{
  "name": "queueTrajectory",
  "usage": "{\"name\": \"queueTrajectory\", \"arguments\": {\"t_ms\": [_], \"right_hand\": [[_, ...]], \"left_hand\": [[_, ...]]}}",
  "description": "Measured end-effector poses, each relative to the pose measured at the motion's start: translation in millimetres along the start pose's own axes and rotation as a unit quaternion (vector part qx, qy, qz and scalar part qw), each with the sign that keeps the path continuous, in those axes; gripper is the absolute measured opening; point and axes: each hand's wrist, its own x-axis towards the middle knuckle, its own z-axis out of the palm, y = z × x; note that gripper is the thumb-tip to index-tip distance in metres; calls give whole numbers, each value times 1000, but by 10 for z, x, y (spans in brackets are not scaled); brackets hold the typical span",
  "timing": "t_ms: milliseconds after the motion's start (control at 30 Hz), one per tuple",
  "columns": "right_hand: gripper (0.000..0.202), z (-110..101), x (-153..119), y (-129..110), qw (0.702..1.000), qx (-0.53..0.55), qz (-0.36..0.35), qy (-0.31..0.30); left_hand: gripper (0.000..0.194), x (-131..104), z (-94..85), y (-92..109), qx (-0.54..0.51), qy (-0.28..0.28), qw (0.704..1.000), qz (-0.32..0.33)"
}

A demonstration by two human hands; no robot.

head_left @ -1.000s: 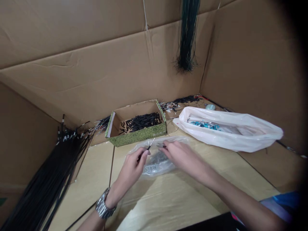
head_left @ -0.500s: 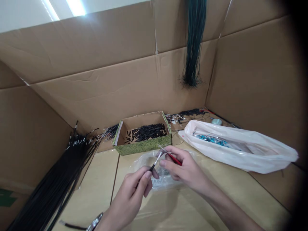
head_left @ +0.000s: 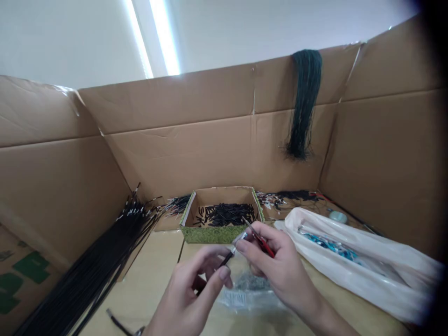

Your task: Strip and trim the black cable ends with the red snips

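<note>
A black cable with a pale, whitish end runs between my hands. My left hand holds its black part between thumb and fingers. At the pale end, my right hand pinches with thumb and forefinger. The same hand also holds a red-handled tool, its thin metal tip pointing up and left. Under my hands lies a clear plastic bag with a printed label and small dark pieces inside. Just beyond is a green-patterned box holding many short black tubes.
Long black cables are bundled at the left. A white plastic bag with blue pieces lies at the right, near a small round object. Dark green wires hang over the cardboard wall. More wires lie behind the box.
The view has tilted up, so things sit lower in the picture. My right thumb and forefinger have closed onto the cable's pale end, and my left fingers have shifted on the black part.
</note>
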Motion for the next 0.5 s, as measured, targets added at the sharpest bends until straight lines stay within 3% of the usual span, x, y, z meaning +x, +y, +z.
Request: {"name": "queueTrajectory", "arguments": {"t_ms": [100, 233, 500], "right_hand": [[31, 0, 80, -44, 1000, 15, -24, 11], [29, -43, 138, -101, 999, 22, -47, -8], [36, -112, 108, -162, 996, -80, -43, -2]], "left_hand": [[14, 121, -16, 67, 52, 74, 993, 72], [14, 260, 20, 170, 61, 90, 987, 120], [23, 293, 84, 75, 59, 64, 992, 88]]}}
